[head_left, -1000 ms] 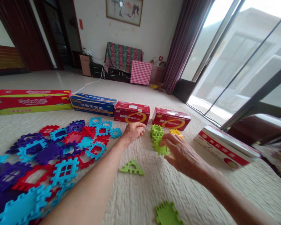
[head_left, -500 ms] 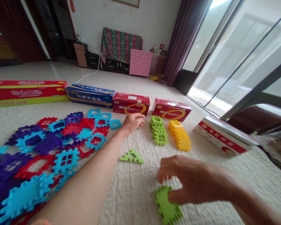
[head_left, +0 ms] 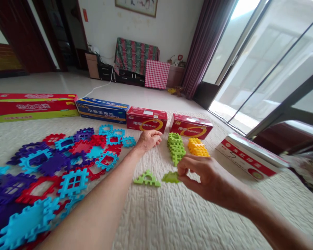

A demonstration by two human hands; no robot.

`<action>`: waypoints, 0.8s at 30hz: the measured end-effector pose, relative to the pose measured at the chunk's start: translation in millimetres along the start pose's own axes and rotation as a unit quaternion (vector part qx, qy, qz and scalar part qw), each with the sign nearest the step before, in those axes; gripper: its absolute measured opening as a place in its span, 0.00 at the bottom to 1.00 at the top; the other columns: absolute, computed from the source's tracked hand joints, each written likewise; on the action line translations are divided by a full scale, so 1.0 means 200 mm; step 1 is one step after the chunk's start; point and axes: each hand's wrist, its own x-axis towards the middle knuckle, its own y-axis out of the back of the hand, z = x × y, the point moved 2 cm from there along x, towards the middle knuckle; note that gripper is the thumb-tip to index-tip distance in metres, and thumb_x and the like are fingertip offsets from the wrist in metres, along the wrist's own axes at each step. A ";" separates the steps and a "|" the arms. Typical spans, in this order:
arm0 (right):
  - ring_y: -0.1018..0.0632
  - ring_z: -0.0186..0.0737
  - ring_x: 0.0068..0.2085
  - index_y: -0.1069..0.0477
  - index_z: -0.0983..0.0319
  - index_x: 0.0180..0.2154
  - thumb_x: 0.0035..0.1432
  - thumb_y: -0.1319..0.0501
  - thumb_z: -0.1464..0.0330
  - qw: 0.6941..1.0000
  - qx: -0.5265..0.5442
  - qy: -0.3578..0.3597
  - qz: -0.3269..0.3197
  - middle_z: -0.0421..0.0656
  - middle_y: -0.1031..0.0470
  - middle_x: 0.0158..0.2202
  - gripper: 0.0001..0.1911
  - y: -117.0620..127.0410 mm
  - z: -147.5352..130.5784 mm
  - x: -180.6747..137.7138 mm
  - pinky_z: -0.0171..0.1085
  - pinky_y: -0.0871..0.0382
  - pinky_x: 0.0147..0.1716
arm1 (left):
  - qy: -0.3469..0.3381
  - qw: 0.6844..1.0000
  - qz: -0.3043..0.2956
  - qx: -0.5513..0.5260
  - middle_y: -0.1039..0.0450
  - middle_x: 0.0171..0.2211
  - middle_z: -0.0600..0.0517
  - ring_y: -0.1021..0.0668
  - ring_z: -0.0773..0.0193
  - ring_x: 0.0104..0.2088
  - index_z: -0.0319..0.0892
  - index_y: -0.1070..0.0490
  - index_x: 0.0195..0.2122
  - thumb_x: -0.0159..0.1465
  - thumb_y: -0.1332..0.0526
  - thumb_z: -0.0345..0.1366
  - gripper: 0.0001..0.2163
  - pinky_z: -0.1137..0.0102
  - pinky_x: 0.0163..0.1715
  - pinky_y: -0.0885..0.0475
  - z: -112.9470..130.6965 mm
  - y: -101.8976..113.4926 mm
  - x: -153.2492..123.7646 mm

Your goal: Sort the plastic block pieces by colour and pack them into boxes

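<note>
Green tile (head_left: 170,177), pinched at one edge by the right hand (head_left: 210,176) just nearer the wearer than the green row (head_left: 176,149), could knock that row askew if its teeth catch; the left hand (head_left: 148,140), left of the row, has an unclear grip.

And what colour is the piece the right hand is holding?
Green: the piece in the right hand shows best in the head view.

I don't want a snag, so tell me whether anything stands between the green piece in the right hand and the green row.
Nothing visible does: pale cloth shows between the green piece and the green row, though the right hand hides part.
</note>
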 end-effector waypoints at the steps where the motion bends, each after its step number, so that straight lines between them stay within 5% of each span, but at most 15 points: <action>1: 0.32 0.30 0.28 0.34 0.61 0.29 0.60 0.46 0.72 0.999 -0.018 0.011 0.027 0.39 0.31 0.28 0.07 0.01 0.00 0.01 0.32 0.39 0.28 | 0.000 1.000 0.001 0.001 0.26 0.24 0.52 0.28 0.73 0.21 0.37 0.25 0.36 0.52 0.42 0.29 0.11 0.79 0.18 0.35 0.00 0.00 0.00; 3: 0.32 0.31 0.29 0.34 0.61 0.29 0.62 0.47 0.72 0.998 -0.054 0.022 0.036 0.41 0.32 0.30 0.08 0.00 0.00 0.01 0.33 0.39 0.29 | -0.001 1.000 0.002 0.004 0.26 0.24 0.52 0.27 0.73 0.21 0.37 0.25 0.35 0.52 0.42 0.29 0.11 0.80 0.18 0.35 0.00 0.00 0.00; 6: 0.30 0.34 0.34 0.33 0.61 0.32 0.56 0.41 0.72 0.999 -0.043 0.009 -0.032 0.41 0.31 0.35 0.01 -0.06 0.00 0.00 0.34 0.36 0.33 | -0.003 1.000 0.005 0.002 0.26 0.24 0.52 0.27 0.73 0.21 0.37 0.25 0.35 0.51 0.42 0.29 0.11 0.80 0.18 0.36 0.01 0.00 0.00; 9: 0.29 0.37 0.39 0.33 0.60 0.38 0.48 0.36 0.72 0.997 -0.003 -0.016 -0.075 0.42 0.31 0.42 0.13 -0.11 0.01 -0.01 0.37 0.34 0.38 | 0.002 1.000 0.007 -0.003 0.26 0.24 0.53 0.28 0.73 0.20 0.37 0.25 0.35 0.51 0.42 0.29 0.11 0.79 0.18 0.36 0.01 0.00 0.00; 13: 0.29 0.39 0.42 0.33 0.62 0.39 0.50 0.40 0.74 0.996 0.001 -0.032 -0.089 0.44 0.32 0.43 0.12 -0.15 0.03 -0.01 0.40 0.33 0.42 | 0.006 1.000 0.007 -0.005 0.26 0.24 0.53 0.27 0.73 0.20 0.38 0.25 0.35 0.51 0.42 0.29 0.11 0.79 0.18 0.35 0.01 0.00 0.00; 24: 0.30 0.43 0.41 0.33 0.63 0.38 0.51 0.39 0.70 0.993 -0.041 -0.106 -0.024 0.48 0.33 0.41 0.09 -0.19 0.07 0.01 0.44 0.33 0.40 | 0.010 1.000 0.007 -0.002 0.26 0.24 0.53 0.27 0.72 0.21 0.38 0.25 0.35 0.51 0.42 0.28 0.11 0.80 0.18 0.35 0.02 0.00 -0.01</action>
